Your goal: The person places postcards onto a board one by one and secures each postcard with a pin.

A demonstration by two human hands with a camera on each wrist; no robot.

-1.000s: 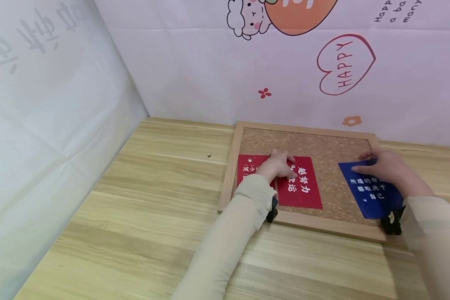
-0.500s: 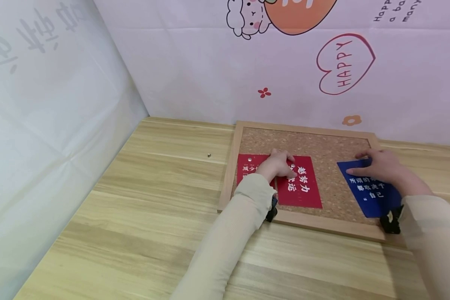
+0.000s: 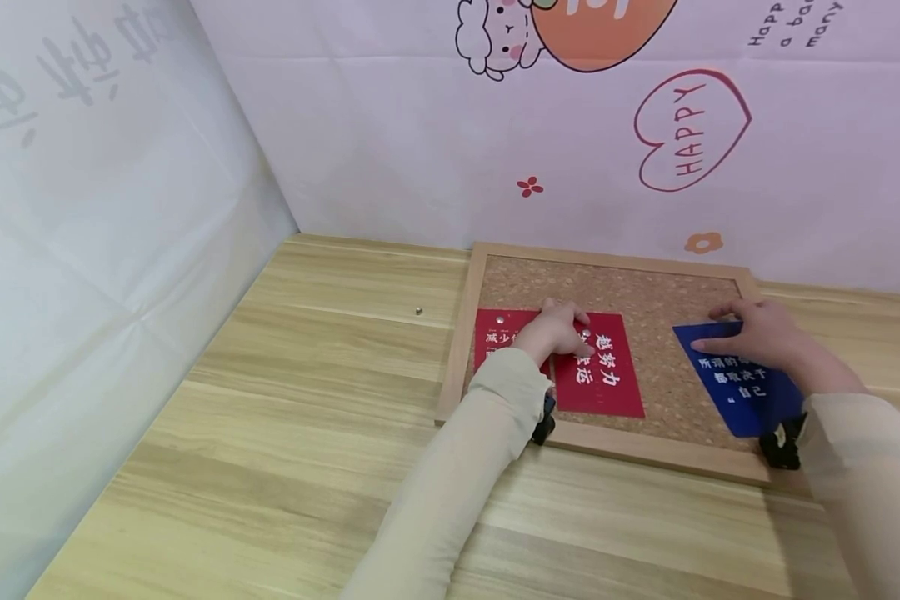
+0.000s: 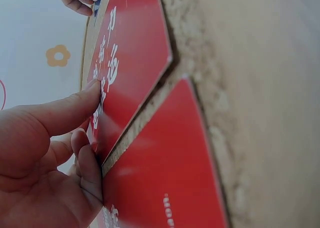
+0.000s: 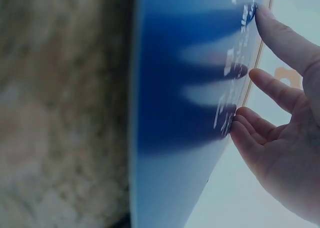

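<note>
A cork board [image 3: 656, 400] with a wooden frame lies on the table. Two red cards with white writing, the left red card [image 3: 487, 333] and the right red card [image 3: 618, 367], lie side by side on it. My left hand [image 3: 555, 329] rests on their upper part, its thumb straight on the right card in the left wrist view. Close to those fingertips is a silver pushpin [image 3: 586, 333]; another pushpin [image 3: 500, 320] sits at the left card's top. My right hand [image 3: 768, 337] touches a blue card [image 3: 742, 400] with spread fingertips. That card lies tilted over the board's right side.
A small metal pin [image 3: 418, 311] lies on the wooden table [image 3: 330, 400], left of the board. Behind the board hangs a printed white cloth [image 3: 390, 150], and another white cloth [image 3: 157, 250] borders the table's left side.
My right hand has slid slightly left over the blue card, and the card has shifted a little left too. My left hand and the red cards stay in place.
</note>
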